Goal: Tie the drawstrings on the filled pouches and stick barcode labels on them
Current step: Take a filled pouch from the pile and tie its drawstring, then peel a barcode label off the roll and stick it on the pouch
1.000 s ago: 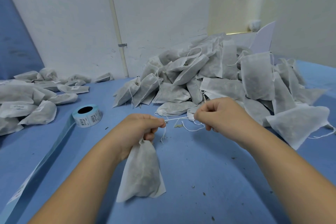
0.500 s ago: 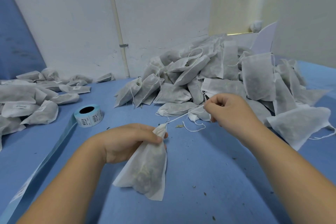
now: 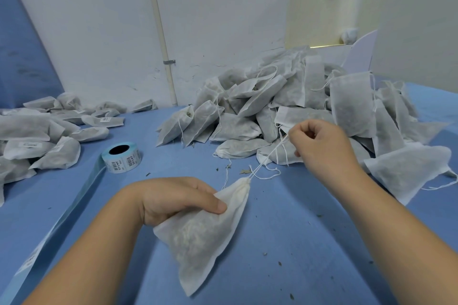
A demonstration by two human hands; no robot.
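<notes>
Since a second ago the two hands have been drawn apart: the right hand [image 3: 319, 146] is carried up and away toward the heap, and the pouch [image 3: 205, 238] is swung down and tilted, its bottom corner pointed at the near edge of the desk [image 3: 309, 242]. The drawstring [image 3: 269, 156] is pulled taut between them, and the pouch mouth is seen gathered into a puckered tip.

The left hand [image 3: 178, 199] is curled round the pouch just below that neck, thumb pressed on the fabric, so the filling is kept down and something is given to pull against. On the right hand, thumb and forefinger are pinched on the string, with the other fingers curled in. The line is held straight out from the mouth, presumably so it closes evenly. Closing looks done. A knot is judged still to be needed, and no label is seen on this pouch.

Beyond the right hand, the heap of untied pouches [image 3: 285, 106] is banked against the wall, loose strings trailing onto the desk. The label roll [image 3: 121, 157] is stood on end within the left hand's reach, its backing strip [image 3: 62, 218] run toward the near left corner. Further left, labelled pouches [image 3: 37, 136] are laid well apart from the heap, so done and undone are not mixed.
</notes>
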